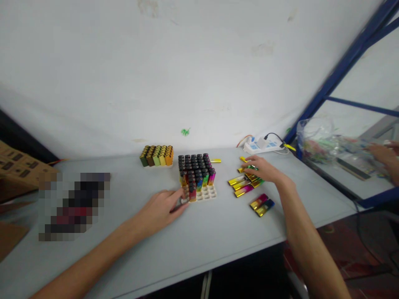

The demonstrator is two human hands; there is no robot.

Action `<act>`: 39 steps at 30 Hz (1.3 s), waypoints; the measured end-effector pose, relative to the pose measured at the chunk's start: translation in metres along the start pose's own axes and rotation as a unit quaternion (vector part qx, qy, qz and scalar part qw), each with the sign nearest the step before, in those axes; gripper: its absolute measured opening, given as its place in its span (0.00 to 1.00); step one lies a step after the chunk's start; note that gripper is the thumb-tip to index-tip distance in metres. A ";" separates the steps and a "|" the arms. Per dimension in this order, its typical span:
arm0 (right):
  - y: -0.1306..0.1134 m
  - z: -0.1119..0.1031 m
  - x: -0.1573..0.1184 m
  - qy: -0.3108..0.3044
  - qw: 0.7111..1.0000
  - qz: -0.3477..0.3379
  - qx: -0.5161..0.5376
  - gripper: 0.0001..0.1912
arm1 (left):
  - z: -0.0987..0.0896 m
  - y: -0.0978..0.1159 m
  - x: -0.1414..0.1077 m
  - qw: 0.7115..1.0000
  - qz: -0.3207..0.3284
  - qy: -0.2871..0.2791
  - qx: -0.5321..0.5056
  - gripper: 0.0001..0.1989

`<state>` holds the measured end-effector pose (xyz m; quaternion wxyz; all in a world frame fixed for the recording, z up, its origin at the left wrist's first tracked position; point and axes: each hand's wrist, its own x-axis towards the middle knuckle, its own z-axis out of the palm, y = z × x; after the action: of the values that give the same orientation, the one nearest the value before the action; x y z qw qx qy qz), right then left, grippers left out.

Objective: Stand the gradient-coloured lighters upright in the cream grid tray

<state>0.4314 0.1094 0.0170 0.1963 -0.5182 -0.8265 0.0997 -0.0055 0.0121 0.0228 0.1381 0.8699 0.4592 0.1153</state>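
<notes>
My left hand (165, 207) is closed on the front left corner of a white tray (205, 196) with round holes. Lighters (195, 166) with black tops and shiny coloured bodies stand upright in the tray's back rows, and a red one (192, 194) stands near the front. To the right, my right hand (260, 167) reaches over a loose group of metallic lighters (245, 189) lying flat. Its fingers are bent around a green and gold lighter (252, 167), partly hidden by them. Two more lighters (262, 204) lie side by side nearer the front edge.
A second tray of gold-topped lighters (156, 155) stands by the wall. Behind the front tray lies a yellow lighter (216, 160). A white power strip (262, 145) with cables sits at the back right. Cardboard boxes (21, 170) are at left. Another person's hand (385, 155) shows beyond the blue frame.
</notes>
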 end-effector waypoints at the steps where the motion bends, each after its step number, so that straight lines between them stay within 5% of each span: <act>1: 0.002 0.001 0.001 -0.006 1.000 0.001 0.002 0.15 | 0.000 0.000 0.000 1.000 0.000 -0.002 0.000 0.12; 8: -0.016 0.011 0.006 0.073 0.997 0.017 0.018 0.16 | 0.001 0.000 0.002 1.000 0.003 -0.001 0.014 0.12; 19: -0.102 0.014 0.010 0.261 0.939 0.033 0.220 0.18 | 0.006 -0.006 0.002 1.000 0.008 0.016 0.010 0.12; 24: -0.119 0.022 0.014 0.222 0.894 0.075 0.382 0.25 | 0.008 -0.008 0.001 1.000 0.011 0.016 0.011 0.12; 31: -0.131 0.029 0.011 0.093 0.824 0.036 0.557 0.24 | 0.006 -0.005 0.001 1.000 0.003 0.005 0.027 0.12; 39: -0.151 0.039 0.015 0.062 0.780 0.107 0.613 0.32 | 0.006 -0.006 0.002 1.000 0.010 0.006 0.023 0.13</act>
<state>0.2854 0.0575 0.0412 0.5112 -0.3787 -0.5160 0.5736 -0.0074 0.0159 0.0156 0.1145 0.8766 0.4540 0.1110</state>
